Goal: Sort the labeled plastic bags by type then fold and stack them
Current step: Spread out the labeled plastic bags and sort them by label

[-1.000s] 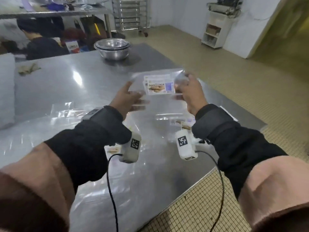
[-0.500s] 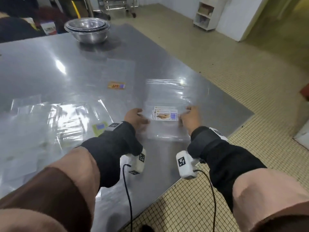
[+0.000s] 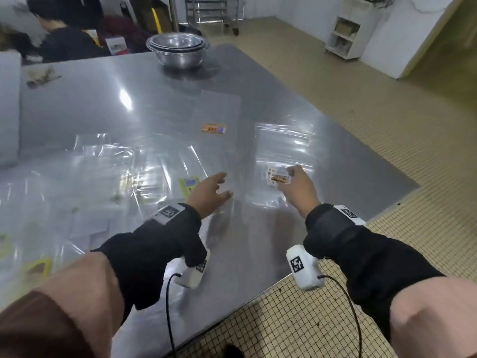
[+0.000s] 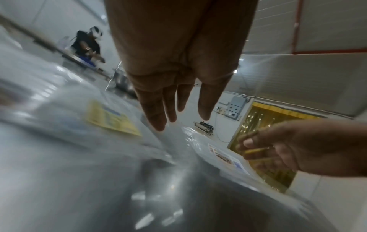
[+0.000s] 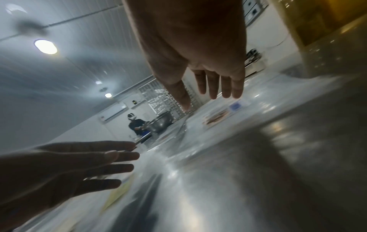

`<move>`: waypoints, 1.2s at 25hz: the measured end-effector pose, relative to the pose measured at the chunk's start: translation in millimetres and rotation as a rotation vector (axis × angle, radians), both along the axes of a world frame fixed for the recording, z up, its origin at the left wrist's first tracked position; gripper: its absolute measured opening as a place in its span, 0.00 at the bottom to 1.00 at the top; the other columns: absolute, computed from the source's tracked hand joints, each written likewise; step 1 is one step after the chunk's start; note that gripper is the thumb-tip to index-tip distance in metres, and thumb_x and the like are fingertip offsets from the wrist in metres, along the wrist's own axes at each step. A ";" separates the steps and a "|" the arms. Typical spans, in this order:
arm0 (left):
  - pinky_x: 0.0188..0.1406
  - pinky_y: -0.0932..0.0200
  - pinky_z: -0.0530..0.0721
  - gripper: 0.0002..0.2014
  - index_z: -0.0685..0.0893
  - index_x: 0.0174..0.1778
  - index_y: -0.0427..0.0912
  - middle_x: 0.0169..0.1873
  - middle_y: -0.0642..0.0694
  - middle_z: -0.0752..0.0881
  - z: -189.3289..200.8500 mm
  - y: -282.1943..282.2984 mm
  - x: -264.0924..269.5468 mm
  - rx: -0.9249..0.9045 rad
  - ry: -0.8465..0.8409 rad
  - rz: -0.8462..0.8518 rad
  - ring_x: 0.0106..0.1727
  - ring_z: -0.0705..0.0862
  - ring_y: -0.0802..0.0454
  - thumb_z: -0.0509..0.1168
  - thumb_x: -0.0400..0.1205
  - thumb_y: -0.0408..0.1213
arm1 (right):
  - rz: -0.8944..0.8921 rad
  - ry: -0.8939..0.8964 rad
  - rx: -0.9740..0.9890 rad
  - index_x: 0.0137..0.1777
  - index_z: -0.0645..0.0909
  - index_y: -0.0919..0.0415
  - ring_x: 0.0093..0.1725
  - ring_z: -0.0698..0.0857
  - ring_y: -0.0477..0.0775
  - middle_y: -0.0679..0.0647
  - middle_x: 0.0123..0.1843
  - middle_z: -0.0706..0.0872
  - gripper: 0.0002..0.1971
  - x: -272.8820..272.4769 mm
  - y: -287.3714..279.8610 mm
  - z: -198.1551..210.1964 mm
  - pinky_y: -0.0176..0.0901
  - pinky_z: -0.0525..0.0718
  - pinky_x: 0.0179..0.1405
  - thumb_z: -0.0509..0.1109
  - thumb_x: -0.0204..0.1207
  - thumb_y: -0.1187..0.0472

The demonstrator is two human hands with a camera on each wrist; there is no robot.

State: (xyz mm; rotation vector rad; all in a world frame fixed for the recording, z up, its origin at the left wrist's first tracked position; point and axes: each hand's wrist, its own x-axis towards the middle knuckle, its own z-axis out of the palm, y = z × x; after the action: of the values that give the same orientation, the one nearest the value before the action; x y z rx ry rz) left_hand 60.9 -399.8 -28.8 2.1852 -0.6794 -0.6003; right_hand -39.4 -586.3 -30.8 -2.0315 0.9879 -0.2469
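Observation:
A stack of clear bags with a white pastry label [image 3: 277, 177] [image 4: 228, 157] [image 5: 218, 117] lies flat near the table's right edge. My right hand [image 3: 291, 177] [image 5: 208, 94] hovers over that label with straight fingers and holds nothing. My left hand [image 3: 219, 187] [image 4: 178, 119] is open with spread fingers, just above the table to the left of the stack. Beside the left hand lies a clear bag with a yellow-green label [image 3: 189, 186] [image 4: 111, 120]. Farther back lies a bag with an orange label [image 3: 214, 129].
A loose pile of clear bags [image 3: 103, 164] covers the steel table [image 3: 348, 164] on the left. Nested steel bowls [image 3: 178, 47] stand at the far edge. A white block [image 3: 7, 107] is at the far left. A person [image 3: 59, 40] works behind the table.
A second ago both hands held the white-labelled bag up in the air. They then laid it on the stack and let go. The left hand has drawn away to the left.

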 end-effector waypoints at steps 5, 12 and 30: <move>0.71 0.52 0.71 0.26 0.70 0.76 0.43 0.71 0.46 0.77 0.6 102.6 -11.4 -0.033 -0.073 0.073 0.70 0.75 0.48 0.67 0.81 0.36 | 0.327 0.053 0.027 0.72 0.69 0.64 0.68 0.75 0.54 0.57 0.72 0.74 0.26 14.9 89.6 11.6 0.31 0.67 0.50 0.71 0.75 0.64; 0.73 0.59 0.62 0.26 0.70 0.77 0.42 0.75 0.46 0.72 6.7 232.5 -9.5 0.062 -0.180 0.290 0.76 0.69 0.48 0.66 0.82 0.37 | 0.731 0.112 -0.078 0.77 0.64 0.62 0.74 0.70 0.53 0.55 0.76 0.71 0.37 49.7 217.4 9.4 0.31 0.65 0.60 0.77 0.71 0.56; 0.70 0.57 0.70 0.24 0.74 0.73 0.42 0.71 0.43 0.77 -3.1 386.1 -7.5 0.025 0.022 0.566 0.72 0.74 0.49 0.68 0.80 0.37 | 0.637 0.100 -0.008 0.59 0.74 0.68 0.51 0.78 0.56 0.57 0.50 0.79 0.25 131.6 389.9 -11.2 0.41 0.73 0.47 0.79 0.68 0.59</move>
State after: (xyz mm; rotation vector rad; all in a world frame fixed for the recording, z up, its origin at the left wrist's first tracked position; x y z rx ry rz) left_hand 53.4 -13.7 -31.9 2.2482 -0.0237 -0.3315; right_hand 92.2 -196.4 -42.1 -2.2666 0.3542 0.1929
